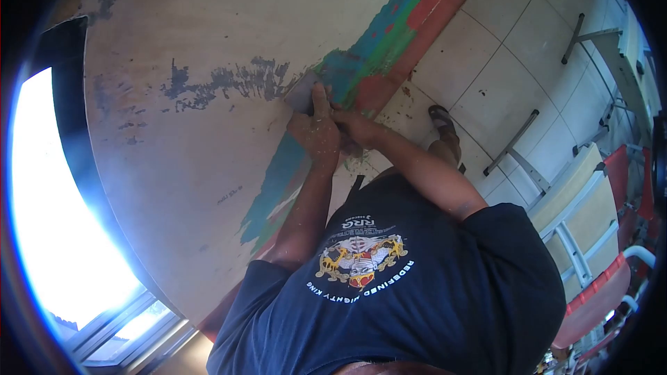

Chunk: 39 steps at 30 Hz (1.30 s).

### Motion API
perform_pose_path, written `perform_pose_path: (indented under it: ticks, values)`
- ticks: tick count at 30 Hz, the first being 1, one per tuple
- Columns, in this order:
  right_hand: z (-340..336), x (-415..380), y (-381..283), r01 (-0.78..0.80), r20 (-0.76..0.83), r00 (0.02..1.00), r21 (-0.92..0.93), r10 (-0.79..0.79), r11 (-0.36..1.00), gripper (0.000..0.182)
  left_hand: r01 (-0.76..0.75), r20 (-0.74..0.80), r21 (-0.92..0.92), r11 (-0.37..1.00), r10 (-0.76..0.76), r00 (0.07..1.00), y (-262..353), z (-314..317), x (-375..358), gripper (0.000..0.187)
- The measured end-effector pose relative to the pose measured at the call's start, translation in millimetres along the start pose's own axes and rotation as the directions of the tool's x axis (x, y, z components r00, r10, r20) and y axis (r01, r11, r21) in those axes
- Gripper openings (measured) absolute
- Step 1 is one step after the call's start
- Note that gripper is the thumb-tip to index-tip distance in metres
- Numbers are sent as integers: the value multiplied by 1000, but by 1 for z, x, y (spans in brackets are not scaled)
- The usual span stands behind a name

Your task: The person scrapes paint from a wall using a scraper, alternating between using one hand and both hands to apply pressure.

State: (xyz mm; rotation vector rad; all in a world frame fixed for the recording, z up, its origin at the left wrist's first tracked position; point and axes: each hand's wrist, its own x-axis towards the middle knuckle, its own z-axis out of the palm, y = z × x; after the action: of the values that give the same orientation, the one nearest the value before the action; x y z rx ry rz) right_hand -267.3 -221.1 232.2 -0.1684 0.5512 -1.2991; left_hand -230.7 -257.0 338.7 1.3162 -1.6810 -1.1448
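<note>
A flat grey scraper [301,95] lies with its blade against the pale wall [208,146], at the border of the painted band. My left hand [318,132] is closed at the blade, one finger stretched along it. Close beside it, my right hand [356,129] is closed around the tool's rear part; the handle is hidden by the fingers. Blue paint [340,73], green paint [394,48] and red paint [406,73] form stripes under and beyond the hands. Rough grey patches [233,81] mark the wall left of the blade.
Tiled floor [490,83] runs along the wall's base, with paint flakes [406,107] scattered on it. My sandalled foot [442,121] stands there. Folding chairs [580,226] with metal frames line the right side. A bright window [62,208] is at the left.
</note>
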Motion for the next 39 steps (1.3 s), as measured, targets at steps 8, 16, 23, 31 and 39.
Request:
perform_pose_path:
  ticks: [8, 16, 23, 31, 39]
  values:
    - [-6, 7, 8, 66, -7, 998, -38, -67, 997, 40, -7, -16, 50, 999, 7, 1000, 8, 1, 0, 29]
    - [-1, 4, 10, 34, -27, 999, -57, -36, 998, 40, -22, -8, -63, 998, 22, 1000, 3, -1, 3, 28]
    - [-3, 14, 20, 83, -128, 989, 56, -75, 995, 44, -61, -22, 19, 998, 62, 998, -23, -6, 0, 30]
    - [10, 19, 19, 117, -386, 922, 213, -27, 970, 49, -49, -12, -8, 999, 49, 999, -27, 0, 6, 28]
    - [17, 17, 22, 52, -289, 957, 278, 32, 959, 42, -36, -26, -82, 996, 34, 999, -23, 0, 3, 31]
